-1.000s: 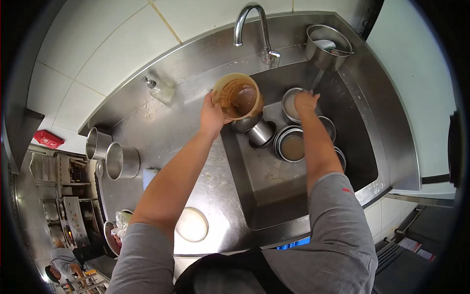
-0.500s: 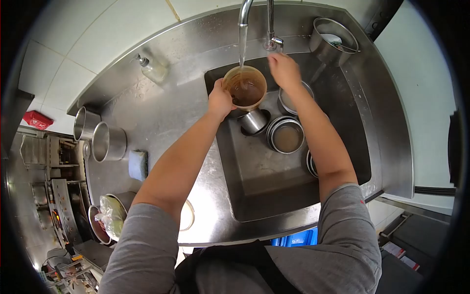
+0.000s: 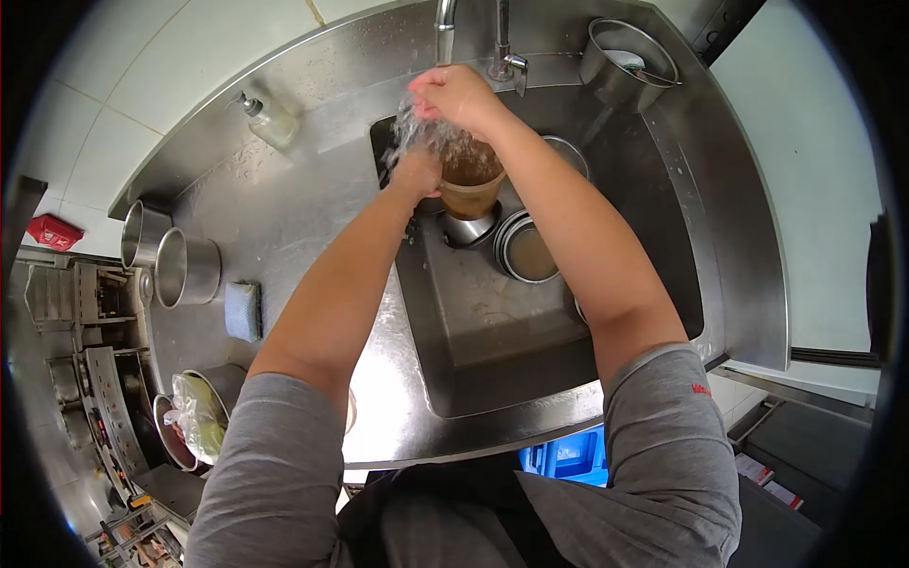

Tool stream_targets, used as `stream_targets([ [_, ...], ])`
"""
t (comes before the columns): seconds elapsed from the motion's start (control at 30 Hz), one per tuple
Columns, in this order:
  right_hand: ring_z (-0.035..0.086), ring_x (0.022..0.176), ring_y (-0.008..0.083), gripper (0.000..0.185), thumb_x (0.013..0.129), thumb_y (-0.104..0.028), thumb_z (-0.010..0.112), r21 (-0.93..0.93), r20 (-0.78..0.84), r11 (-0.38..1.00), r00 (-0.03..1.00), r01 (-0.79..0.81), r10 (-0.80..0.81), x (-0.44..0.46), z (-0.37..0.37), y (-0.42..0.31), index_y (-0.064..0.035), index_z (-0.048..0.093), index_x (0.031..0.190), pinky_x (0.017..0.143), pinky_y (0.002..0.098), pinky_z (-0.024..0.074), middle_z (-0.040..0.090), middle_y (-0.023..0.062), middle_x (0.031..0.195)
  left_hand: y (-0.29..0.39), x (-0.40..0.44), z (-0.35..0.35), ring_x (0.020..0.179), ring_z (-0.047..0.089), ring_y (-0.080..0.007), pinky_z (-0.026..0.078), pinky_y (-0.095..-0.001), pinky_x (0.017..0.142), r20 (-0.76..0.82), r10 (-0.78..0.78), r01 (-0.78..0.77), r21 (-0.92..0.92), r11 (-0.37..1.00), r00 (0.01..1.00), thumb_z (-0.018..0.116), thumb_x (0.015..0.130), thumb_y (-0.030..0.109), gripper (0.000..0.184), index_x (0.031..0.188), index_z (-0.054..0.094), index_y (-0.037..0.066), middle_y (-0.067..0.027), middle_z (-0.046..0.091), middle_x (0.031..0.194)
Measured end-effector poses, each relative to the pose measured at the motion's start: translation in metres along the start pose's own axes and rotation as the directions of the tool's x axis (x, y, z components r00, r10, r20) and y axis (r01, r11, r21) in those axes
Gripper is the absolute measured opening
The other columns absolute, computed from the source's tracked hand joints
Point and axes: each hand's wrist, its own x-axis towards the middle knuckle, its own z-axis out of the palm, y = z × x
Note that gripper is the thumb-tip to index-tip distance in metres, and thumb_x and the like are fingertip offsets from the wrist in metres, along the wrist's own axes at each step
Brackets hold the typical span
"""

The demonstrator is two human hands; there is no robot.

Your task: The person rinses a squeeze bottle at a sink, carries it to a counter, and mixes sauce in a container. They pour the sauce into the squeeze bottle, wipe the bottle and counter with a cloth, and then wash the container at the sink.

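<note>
A brownish translucent plastic tub (image 3: 472,197) stands tilted under the running tap (image 3: 445,21), with cloudy brown water inside. At its left side my left hand (image 3: 417,176) is closed on the rim, its fingers partly hidden by splashing. My right hand (image 3: 458,98) is in the stream above the tub, fingers loosely bent and apart, holding nothing; water sprays off it to the left. Just below the tub, a metal cup (image 3: 468,230) lies in the sink (image 3: 502,369). Beside that are stacked round metal bowls (image 3: 532,256), the top one holding murky water.
The tap lever (image 3: 516,62) is behind my right hand. A tall metal pot (image 3: 615,71) with utensils stands at the back right. On the left counter are a soap bottle (image 3: 272,123), metal pots (image 3: 187,270), a blue sponge (image 3: 243,310) and a plastic bag (image 3: 199,417).
My right hand has moved left from near the tap lever into the water stream, which now splashes widely. The tub has tipped and sits lower relative to the tap.
</note>
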Motion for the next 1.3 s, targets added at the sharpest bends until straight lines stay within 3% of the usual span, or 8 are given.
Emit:
stream_targets([
  [0.07, 0.064, 0.077, 0.0147, 0.022, 0.096, -0.013, 0.054, -0.172, -0.036, 0.985, 0.999, 0.033, -0.040, -0.005, -0.007, -0.001, 0.0051, 0.065, 0.104, 0.072, 0.0270, 0.0542, 0.066, 0.0100, 0.090, 0.043, -0.021, -0.023, 0.089, 0.069, -0.0259, 0.056, -0.0323, 0.060, 0.060, -0.326, 0.330, -0.077, 0.941, 0.943, 0.061, 0.085, 0.019, 0.032, 0.110, 0.067, -0.001, -0.0124, 0.070, 0.101],
  [0.17, 0.065, 0.078, 0.0156, 0.022, 0.095, -0.011, 0.054, -0.132, 0.048, 0.991, 0.998, -0.035, 0.041, -0.014, -0.013, -0.006, 0.0040, 0.066, 0.105, 0.072, 0.0271, 0.0543, 0.067, 0.0108, 0.096, 0.045, -0.029, -0.027, 0.080, 0.070, -0.0282, 0.056, -0.0375, 0.067, -0.027, -0.226, 0.218, -0.175, 0.960, 0.974, 0.054, 0.090, 0.020, 0.041, 0.126, 0.054, 0.000, -0.0135, 0.070, 0.103],
  [0.23, 0.065, 0.079, 0.0145, 0.021, 0.094, -0.009, 0.055, -0.736, 0.040, 0.676, 0.999, 0.029, 0.000, -0.014, -0.015, -0.001, 0.0043, 0.067, 0.103, 0.072, 0.0280, 0.0540, 0.069, 0.0103, 0.096, 0.065, -0.046, -0.041, 0.083, 0.070, -0.0295, 0.056, -0.0423, 0.073, -0.043, -0.277, 0.258, -0.247, 0.934, 0.960, 0.051, 0.093, 0.022, 0.046, 0.136, 0.043, 0.007, -0.0153, 0.069, 0.105],
  [0.33, 0.066, 0.077, 0.0173, 0.020, 0.092, -0.013, 0.058, -0.277, 0.095, 0.961, 0.995, 0.020, 0.006, -0.012, -0.008, 0.027, 0.0019, 0.069, 0.100, 0.071, 0.0308, 0.0536, 0.070, 0.0136, 0.089, 0.059, -0.044, -0.036, 0.089, 0.069, -0.0299, 0.055, -0.0449, 0.074, -0.135, -0.319, 0.292, -0.183, 0.939, 0.938, 0.047, 0.095, 0.023, 0.042, 0.136, 0.040, 0.015, -0.0177, 0.068, 0.107],
  [0.47, 0.068, 0.090, 0.0360, 0.021, 0.083, -0.008, 0.059, -0.837, 0.191, 0.478, 0.961, 0.267, -0.202, -0.010, 0.000, 0.028, 0.0015, 0.069, 0.099, 0.078, 0.0413, 0.0540, 0.067, 0.0248, 0.098, 0.051, -0.041, -0.033, 0.088, 0.069, -0.0308, 0.059, -0.0395, 0.060, -0.238, -0.324, 0.300, -0.135, 0.944, 0.915, 0.042, 0.098, 0.020, 0.025, 0.120, 0.041, 0.010, -0.0219, 0.066, 0.104],
  [0.67, 0.067, 0.096, 0.0356, 0.022, 0.085, -0.011, 0.054, -0.904, 0.098, 0.413, 0.994, 0.113, -0.057, -0.012, 0.001, 0.087, 0.0009, 0.070, 0.095, 0.082, 0.0434, 0.0545, 0.068, 0.0211, 0.104, 0.062, -0.063, -0.032, 0.065, 0.068, -0.0342, 0.061, -0.0368, 0.055, 0.145, -0.418, 0.349, -0.813, 0.466, 0.897, 0.035, 0.098, 0.014, 0.026, 0.119, 0.020, 0.012, -0.0240, 0.052, 0.109],
  [1.07, 0.069, 0.097, 0.0268, 0.029, 0.088, -0.021, 0.052, -0.930, 0.322, -0.122, 0.929, 0.347, 0.184, -0.002, 0.023, 0.070, -0.0035, 0.073, 0.099, 0.083, 0.0388, 0.0556, 0.070, 0.0163, 0.104, 0.062, -0.087, -0.033, 0.071, 0.066, -0.0361, 0.063, -0.0380, 0.064, -0.028, -0.447, 0.190, -0.880, 0.435, 0.894, 0.034, 0.095, 0.004, 0.024, 0.113, 0.019, 0.008, -0.0247, 0.041, 0.113],
  [1.3, 0.068, 0.077, 0.0322, 0.022, 0.074, -0.024, 0.077, -0.891, 0.313, 0.362, 0.948, 0.273, 0.056, 0.005, -0.011, -0.001, -0.0042, 0.074, 0.083, 0.076, 0.0390, 0.0521, 0.070, 0.0157, 0.082, 0.057, -0.087, -0.029, 0.075, 0.066, -0.0384, 0.063, -0.0399, 0.064, -0.013, -0.462, 0.186, -0.905, 0.383, 0.887, 0.035, 0.094, 0.002, 0.027, 0.114, 0.019, 0.010, -0.0254, 0.039, 0.118],
])
